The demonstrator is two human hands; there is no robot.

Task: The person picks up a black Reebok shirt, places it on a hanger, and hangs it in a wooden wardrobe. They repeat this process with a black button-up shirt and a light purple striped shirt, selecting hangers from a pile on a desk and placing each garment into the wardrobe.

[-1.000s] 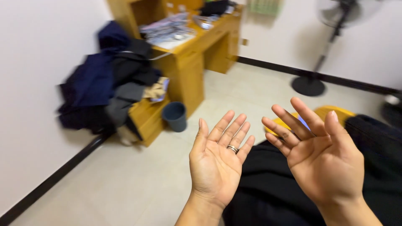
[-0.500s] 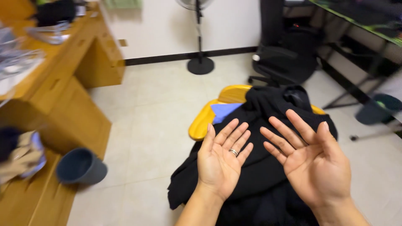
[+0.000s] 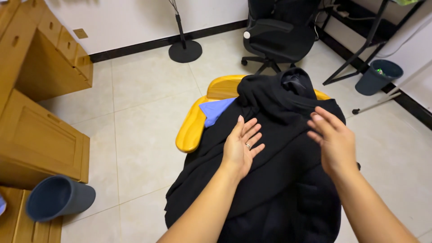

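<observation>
Both hands are hovering open and apart, gripping nothing, over the black coat (image 3: 270,180) draped across the yellow stool (image 3: 191,130). Its long axis is running away from the person. Left hand (image 3: 241,146) is sitting nearer the cloth; right hand (image 3: 333,141) is turning palm-down beside the collar.

I see no packages, screens or signs around my fingers. The nearest thing to a label is a small tan square plate (image 3: 80,33) on the white wall, far off up and to the left.
</observation>
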